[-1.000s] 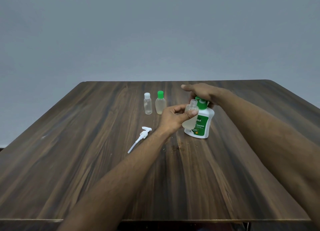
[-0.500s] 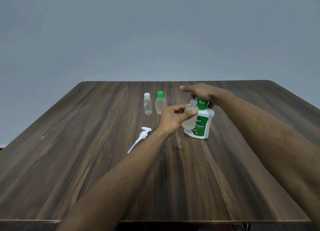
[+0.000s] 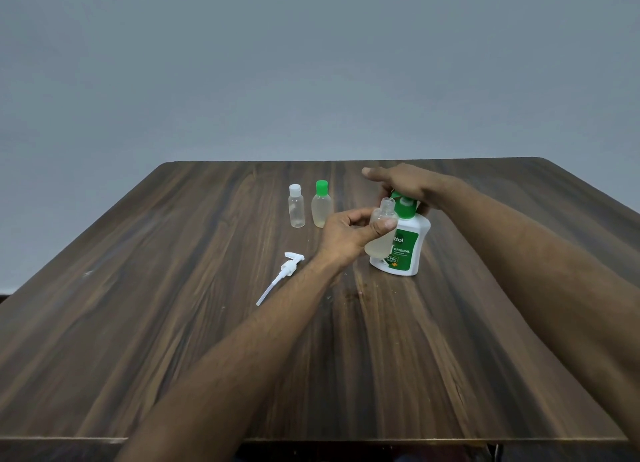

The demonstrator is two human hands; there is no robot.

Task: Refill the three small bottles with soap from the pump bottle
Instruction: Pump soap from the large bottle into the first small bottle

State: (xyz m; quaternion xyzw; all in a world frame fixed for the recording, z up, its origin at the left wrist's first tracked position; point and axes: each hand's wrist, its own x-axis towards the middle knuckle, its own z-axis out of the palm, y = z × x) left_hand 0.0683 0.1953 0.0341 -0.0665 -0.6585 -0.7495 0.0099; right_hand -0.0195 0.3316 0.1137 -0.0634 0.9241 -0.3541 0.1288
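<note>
Head view, looking down across a dark wood-grain tabletop [image 3: 173, 340], both bare forearms reaching in from the near edge. Lying left of the left forearm: a detached white pump head [image 3: 281, 276], dip tube pointing toward the near-left. Further in, left hand [image 3: 346, 235] gripping an uncapped small clear bottle [image 3: 381, 233], thumb and fingers curled round its body, pale liquid sitting in its lower part, bottle raised off the wood just in front of the soap bottle. Directly behind, standing upright: white soap bottle [image 3: 407, 250] with green label and green neck. Right hand [image 3: 403, 184] resting over its top, grip curling round the green neck, index finger stretching out leftward. Farthest back and to the left, standing side by side, well apart from both hands: white-capped small bottle [image 3: 296, 206] and green-capped small bottle [image 3: 321, 204]. Beyond, plain grey wall [image 3: 311, 63].
</note>
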